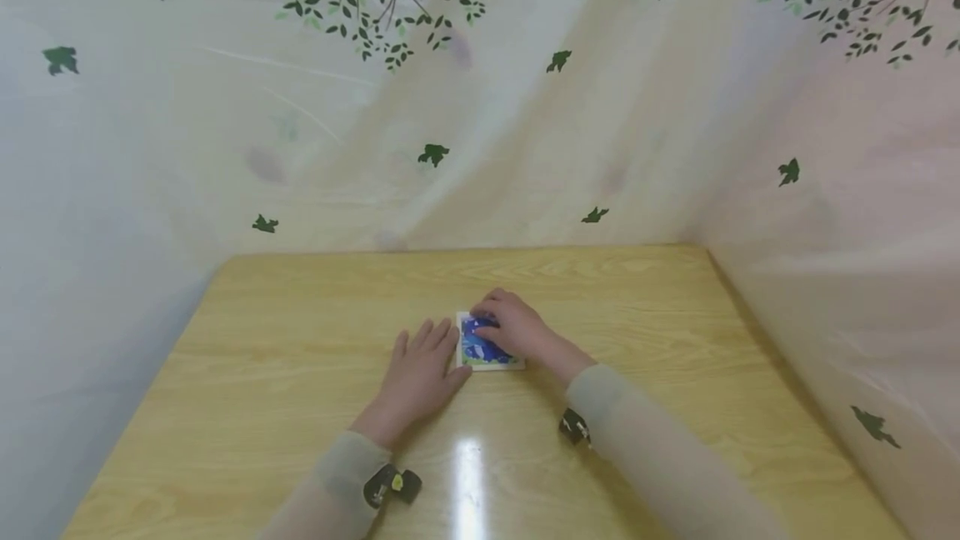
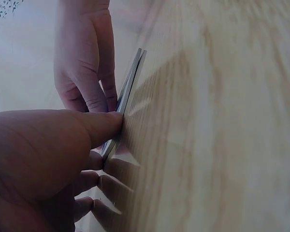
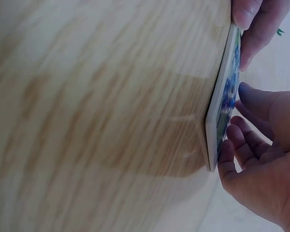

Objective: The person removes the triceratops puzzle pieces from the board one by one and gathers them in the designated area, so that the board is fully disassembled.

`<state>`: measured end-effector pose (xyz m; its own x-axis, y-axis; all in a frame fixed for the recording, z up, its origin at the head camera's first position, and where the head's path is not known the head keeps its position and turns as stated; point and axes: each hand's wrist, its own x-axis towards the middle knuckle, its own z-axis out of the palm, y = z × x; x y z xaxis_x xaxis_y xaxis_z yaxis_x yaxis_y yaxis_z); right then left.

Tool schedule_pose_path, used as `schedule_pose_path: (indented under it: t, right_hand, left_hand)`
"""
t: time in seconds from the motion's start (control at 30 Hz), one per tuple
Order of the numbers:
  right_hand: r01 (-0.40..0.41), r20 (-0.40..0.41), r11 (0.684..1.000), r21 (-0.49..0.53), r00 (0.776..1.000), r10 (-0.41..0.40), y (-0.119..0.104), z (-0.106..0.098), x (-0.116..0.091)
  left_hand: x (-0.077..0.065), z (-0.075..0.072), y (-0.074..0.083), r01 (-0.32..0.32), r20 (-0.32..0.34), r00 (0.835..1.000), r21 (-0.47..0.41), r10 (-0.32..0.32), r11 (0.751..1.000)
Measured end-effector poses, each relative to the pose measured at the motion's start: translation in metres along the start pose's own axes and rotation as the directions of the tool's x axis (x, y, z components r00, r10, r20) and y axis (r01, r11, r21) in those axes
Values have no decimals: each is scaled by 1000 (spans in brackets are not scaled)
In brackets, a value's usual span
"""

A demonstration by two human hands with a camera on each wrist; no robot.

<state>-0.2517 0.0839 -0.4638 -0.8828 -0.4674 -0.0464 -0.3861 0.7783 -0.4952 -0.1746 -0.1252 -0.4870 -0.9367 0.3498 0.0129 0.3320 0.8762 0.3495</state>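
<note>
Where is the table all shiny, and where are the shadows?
Head view: a white glare streak on the table, near the picture's bottom edge; left wrist view: dark shadows beside the left hand; right wrist view: a broad, soft shadow beside the card.

The left hand [image 1: 422, 377] touches a blue picture board [image 1: 480, 350] on the table [image 1: 300, 323], the right hand [image 1: 519, 328] over it.
</note>
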Motion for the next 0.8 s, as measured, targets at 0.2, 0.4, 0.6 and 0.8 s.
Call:
schedule_pose_path:
  t: [0.2,0.4,0.6,0.8]
  right_hand:
    - [-10,-7,1000,23,1000,10,-4,0,-1]
    - [-52,-17,999,4,998,52,-10,2,2]
    - [-120,-20,993,7,993,120,-13,4,5]
    - [-131,-29,991,6,991,131,-12,5,7]
  left_hand:
    - [-1,1,1,10,-2,1000,-5,-10,1000]
    - [-1,3,-1,3,-5,1000,5,-3,1000]
    - [-1,4,-1,-2,-8,1000,5,2,1000]
    - [1,3,0,0,-3,1000,12,0,1000]
